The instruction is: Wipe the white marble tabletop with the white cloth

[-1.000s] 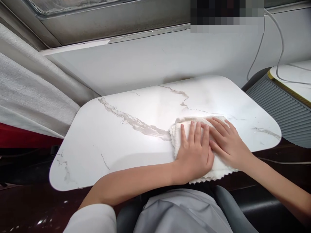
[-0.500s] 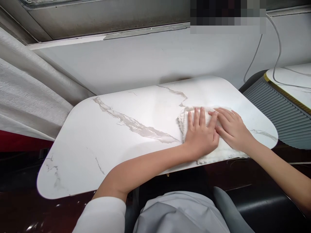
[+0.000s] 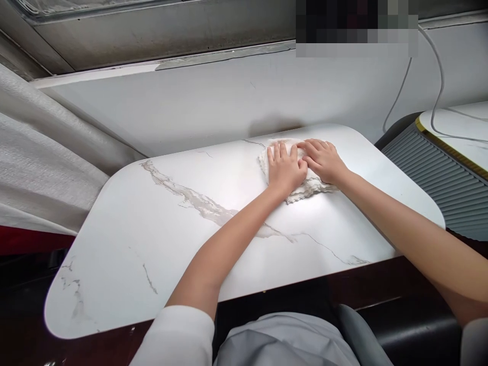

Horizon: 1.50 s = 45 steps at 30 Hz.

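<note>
A white cloth (image 3: 307, 190) with a ruffled edge lies folded on the white marble-patterned table (image 3: 122, 223), near its back edge. My left hand (image 3: 285, 170) rests flat on the cloth with fingers spread and pointing toward the wall. Beside it, my right hand (image 3: 324, 161) lies on the cloth's right part, its fingers stretched out and slightly bent. The two hands almost meet at the left thumb and right fingers. Parts of the cloth are hidden under both palms.
A white wall panel (image 3: 198, 112) stands behind the table. Pale curtains (image 3: 46, 168) hang at the left. On the right are a second table with a ribbed grey side (image 3: 434, 178) and a white cable (image 3: 441, 81). A black seat (image 3: 404, 325) is below the front edge.
Both hands and the cloth have slid away from me, from the table's front edge toward the back, and a little to the left. My arms are stretched out further.
</note>
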Motion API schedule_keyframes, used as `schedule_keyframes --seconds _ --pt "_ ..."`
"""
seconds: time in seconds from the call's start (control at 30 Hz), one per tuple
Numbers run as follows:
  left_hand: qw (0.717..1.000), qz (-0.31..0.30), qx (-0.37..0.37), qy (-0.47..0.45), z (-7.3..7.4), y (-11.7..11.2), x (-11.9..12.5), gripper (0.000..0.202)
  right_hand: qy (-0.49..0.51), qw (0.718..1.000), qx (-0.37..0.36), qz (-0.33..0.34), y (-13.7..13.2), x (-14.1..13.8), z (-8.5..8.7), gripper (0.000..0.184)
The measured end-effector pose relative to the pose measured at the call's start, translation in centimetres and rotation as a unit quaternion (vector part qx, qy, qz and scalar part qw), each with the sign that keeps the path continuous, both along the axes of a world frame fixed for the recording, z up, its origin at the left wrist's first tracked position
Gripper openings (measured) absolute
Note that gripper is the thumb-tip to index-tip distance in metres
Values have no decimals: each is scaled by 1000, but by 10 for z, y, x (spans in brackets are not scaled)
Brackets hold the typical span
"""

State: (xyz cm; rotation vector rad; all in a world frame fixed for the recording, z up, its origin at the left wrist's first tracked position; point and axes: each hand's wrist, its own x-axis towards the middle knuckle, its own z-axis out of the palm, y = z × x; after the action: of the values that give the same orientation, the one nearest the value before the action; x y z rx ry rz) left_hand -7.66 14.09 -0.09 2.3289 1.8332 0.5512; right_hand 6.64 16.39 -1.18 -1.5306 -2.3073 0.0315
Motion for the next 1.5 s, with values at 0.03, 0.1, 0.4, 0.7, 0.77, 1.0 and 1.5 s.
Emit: schedule_keyframes --seconds 0.03,0.1,0.4,0.7,0.77,1.0,1.5 --pt "1000 3 3 1 0 8 -1 54 2 1000 0 -1 8 -2 0 47" --pt "1000 3 9 4 -1 25 -4 53 5 1000 -5 -5 21 -5 0 47" --pt "999 14 37 7 -4 83 -1 49 -6 999 -20 -32 76 -7 1 49" --pt "998 26 46 29 -3 95 17 47 13 999 -19 -28 92 12 5 49" --pt "998 41 46 32 -4 93 25 48 18 999 -23 -36 91 17 6 49" --pt "998 41 36 34 -4 79 46 51 7 998 -36 -58 81 31 6 50" --pt "999 6 15 50 -2 -18 68 56 -19 1000 -19 -1 -17 67 6 49"
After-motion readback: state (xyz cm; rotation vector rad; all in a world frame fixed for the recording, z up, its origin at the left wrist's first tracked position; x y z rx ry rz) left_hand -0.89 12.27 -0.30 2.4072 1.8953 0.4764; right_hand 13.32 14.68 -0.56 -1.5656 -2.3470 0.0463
